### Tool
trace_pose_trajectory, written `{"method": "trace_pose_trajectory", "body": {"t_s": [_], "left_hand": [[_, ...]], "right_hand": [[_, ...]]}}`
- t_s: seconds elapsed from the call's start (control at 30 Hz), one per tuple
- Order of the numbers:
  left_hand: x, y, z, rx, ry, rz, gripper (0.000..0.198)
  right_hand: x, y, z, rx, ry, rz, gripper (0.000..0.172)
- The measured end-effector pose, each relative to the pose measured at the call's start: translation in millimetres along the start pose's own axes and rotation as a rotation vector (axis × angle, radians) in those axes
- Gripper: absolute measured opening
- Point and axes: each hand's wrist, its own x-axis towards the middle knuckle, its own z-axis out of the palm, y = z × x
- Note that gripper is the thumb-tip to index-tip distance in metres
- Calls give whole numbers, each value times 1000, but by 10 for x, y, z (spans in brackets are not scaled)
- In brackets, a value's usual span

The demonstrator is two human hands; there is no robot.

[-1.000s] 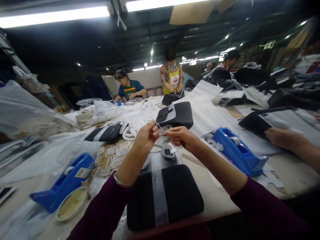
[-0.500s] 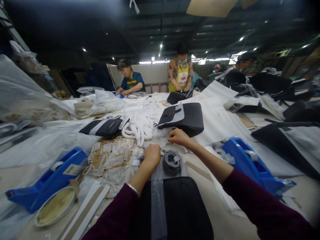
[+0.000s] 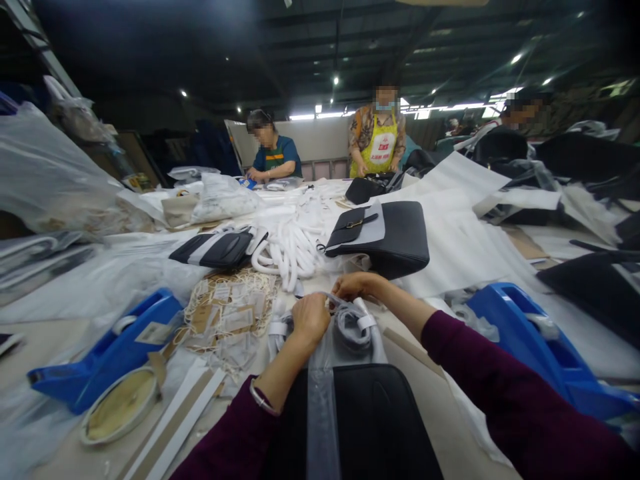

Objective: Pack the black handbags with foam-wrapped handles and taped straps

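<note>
A black bag (image 3: 383,420) lies before me, a band of clear plastic (image 3: 323,417) running down its middle. At its far end sits a coiled strap (image 3: 354,327) with a white wrap round it, and a second white-wrapped part (image 3: 279,330) lies left of it. My left hand (image 3: 310,317) is closed above the bag's top edge, where the plastic band leads under it. Just beyond the coil, my right hand (image 3: 351,285) pinches with bent fingertips. A thin greyish strip shows between both hands; what exactly each grips is hidden.
Blue tape dispensers stand left (image 3: 107,353) and right (image 3: 540,347). Beyond lie tags with strings (image 3: 227,313), white foam tubes (image 3: 287,257), a black-and-grey bag (image 3: 395,237) and a flat black bag (image 3: 220,250). A tape roll (image 3: 120,405) lies near left. Co-workers (image 3: 377,137) work across the table.
My right hand has come left and down, closer to my left hand. My left hand stays closed near the bag's top. The whole view has shifted slightly.
</note>
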Motion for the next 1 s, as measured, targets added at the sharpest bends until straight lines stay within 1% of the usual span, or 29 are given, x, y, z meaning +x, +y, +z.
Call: {"method": "trace_pose_trajectory", "body": {"t_s": [0.1, 0.23, 0.33, 0.4, 0.5, 0.57, 0.67, 0.77, 0.83, 0.87, 0.93, 0.97, 1.0], "left_hand": [[-4, 22, 6, -4, 7, -15, 23], [0, 40, 43, -19, 45, -32, 22], [8, 46, 63, -15, 67, -49, 22], [19, 43, 46, -10, 57, -55, 23], [53, 19, -38, -71, 56, -41, 21], [85, -12, -111, -180, 69, -20, 16], [129, -71, -186, -398, 65, -1, 9], [142, -117, -177, -629, 80, 8, 7], [129, -124, -139, -781, 104, 19, 6], [117, -117, -120, -865, 108, 18, 6], [86, -87, -96, -1050, 92, 6, 5], [69, -68, -94, -1140, 84, -10, 5], [51, -49, -99, -1217, 87, -31, 8]], "right_hand": [[39, 72, -61, 40, -169, 28, 10], [64, 172, -66, 100, -301, 36, 10], [56, 200, -59, 138, -338, 33, 8], [42, 175, -88, 166, -335, 22, 6], [3, 88, -185, 227, -304, -29, 12], [-34, 23, -256, 296, -254, -87, 15], [-105, -43, -310, 437, -190, -147, 14], [-193, -60, -291, 642, -210, -124, 17], [-257, -48, -258, 750, -234, -127, 10], [-289, -37, -238, 784, -242, -149, 14], [-344, -10, -193, 824, -223, -208, 30], [-365, 6, -168, 827, -186, -217, 34], [-381, 23, -141, 811, -127, -209, 34]]}}
